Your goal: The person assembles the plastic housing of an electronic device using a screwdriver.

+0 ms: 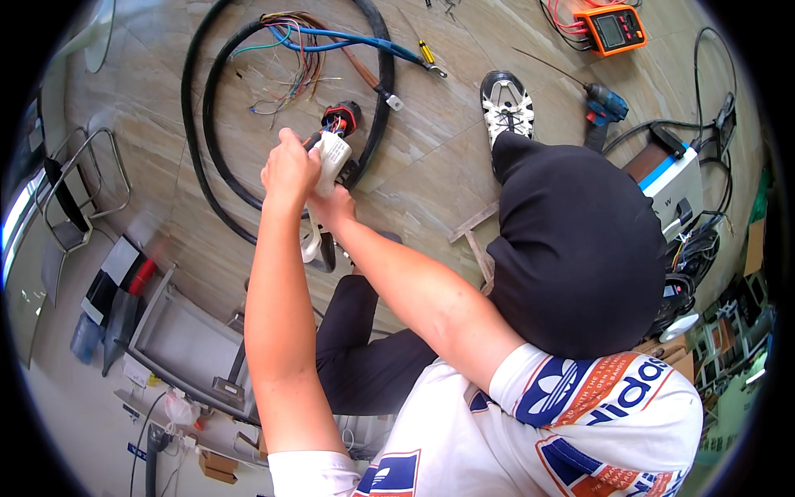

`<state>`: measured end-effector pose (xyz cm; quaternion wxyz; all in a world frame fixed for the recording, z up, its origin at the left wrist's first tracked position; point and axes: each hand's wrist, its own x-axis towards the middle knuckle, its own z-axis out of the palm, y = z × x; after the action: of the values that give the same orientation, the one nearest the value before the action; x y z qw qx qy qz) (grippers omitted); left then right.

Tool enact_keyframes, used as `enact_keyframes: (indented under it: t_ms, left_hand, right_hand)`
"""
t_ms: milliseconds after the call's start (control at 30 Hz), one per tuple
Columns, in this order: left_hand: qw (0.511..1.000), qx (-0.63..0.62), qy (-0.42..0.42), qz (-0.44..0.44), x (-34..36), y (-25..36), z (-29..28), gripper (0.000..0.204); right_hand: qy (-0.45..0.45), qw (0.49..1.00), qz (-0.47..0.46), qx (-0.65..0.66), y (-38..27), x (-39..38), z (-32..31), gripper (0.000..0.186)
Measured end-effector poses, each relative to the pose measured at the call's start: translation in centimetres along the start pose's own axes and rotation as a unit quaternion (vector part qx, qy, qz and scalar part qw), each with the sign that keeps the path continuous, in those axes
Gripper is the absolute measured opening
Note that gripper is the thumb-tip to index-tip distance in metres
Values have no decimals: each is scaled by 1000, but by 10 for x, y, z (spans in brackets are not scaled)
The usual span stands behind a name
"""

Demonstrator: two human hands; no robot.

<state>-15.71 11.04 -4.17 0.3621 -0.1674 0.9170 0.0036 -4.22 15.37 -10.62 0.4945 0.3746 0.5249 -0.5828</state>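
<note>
Over the floor, my two hands are close together around a white plug housing [334,157] with a printed label. Several coloured wires run from it into a round black connector head [342,116] with a red rim. My left hand [290,168] is closed at the housing's left side; a slim dark piece with a bit of red pokes out by its fingers, its kind unclear. Below it, my right hand [332,209] wraps the lower end of the housing, its fingers partly hidden. A loop of thick black cable [193,124] lies around and beyond my hands.
Stripped coloured wires [310,66] and blue leads [364,39] lie inside the cable loop, near a yellow screwdriver [426,51]. An orange multimeter [611,30] and a blue drill [606,103] lie at the far right. A metal-framed chair [91,186] stands at left; a white-and-blue case [675,189] at right.
</note>
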Motion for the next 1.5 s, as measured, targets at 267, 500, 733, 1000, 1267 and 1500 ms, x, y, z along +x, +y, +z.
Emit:
enact_keyframes:
  t_ms: [267, 500, 733, 1000, 1267, 1500]
  left_hand:
    - [998, 28, -4, -56, 2, 15, -6, 41]
    - [1000, 2, -11, -17, 4, 6, -7, 43]
    - [998, 10, -35, -60, 4, 4, -15, 50]
    - [1000, 5, -13, -26, -3, 10, -11, 45]
    - [998, 14, -26, -49, 4, 4, -12, 48]
    - [999, 44, 1, -30, 0, 6, -8, 52]
  right_hand:
    - [-7, 1000, -1, -11, 0, 2, -1, 83]
    - [-8, 1000, -7, -11, 1, 0, -2, 82]
    - [3, 999, 6, -31, -7, -4, -3, 82]
    - [12, 1000, -23, 5, 0, -4, -1, 74]
    - [28, 999, -18, -20, 0, 0, 2, 70]
    - [19, 1000, -16, -9, -3, -3, -1, 71]
